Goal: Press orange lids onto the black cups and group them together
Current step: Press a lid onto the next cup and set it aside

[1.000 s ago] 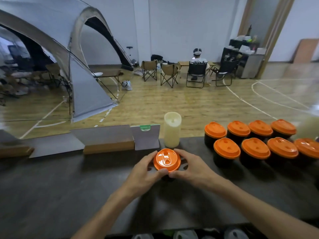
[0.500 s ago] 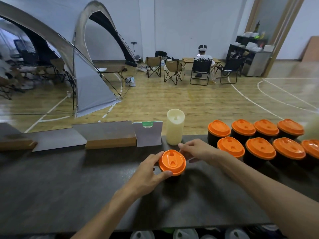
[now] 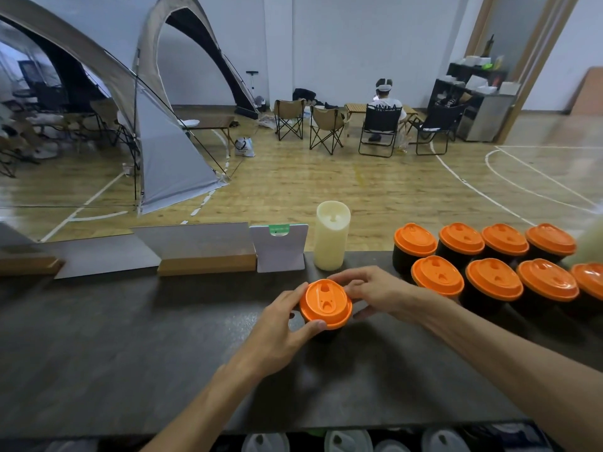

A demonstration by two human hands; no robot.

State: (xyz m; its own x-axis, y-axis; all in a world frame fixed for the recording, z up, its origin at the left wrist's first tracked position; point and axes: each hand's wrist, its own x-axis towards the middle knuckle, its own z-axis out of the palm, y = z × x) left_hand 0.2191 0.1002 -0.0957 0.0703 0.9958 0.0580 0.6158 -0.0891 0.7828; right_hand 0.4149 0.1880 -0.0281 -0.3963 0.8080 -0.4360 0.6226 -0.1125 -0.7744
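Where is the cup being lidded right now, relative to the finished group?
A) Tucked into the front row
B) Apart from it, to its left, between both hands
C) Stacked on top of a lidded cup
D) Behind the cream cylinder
B: the cup with its orange lid stands alone between the left hand and right hand, left of the lidded cups.

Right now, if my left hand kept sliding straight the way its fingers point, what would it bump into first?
The orange lid on the black cup: your left hand already touches its rim. Past it, that line probably reaches your right hand, though depth is unclear.
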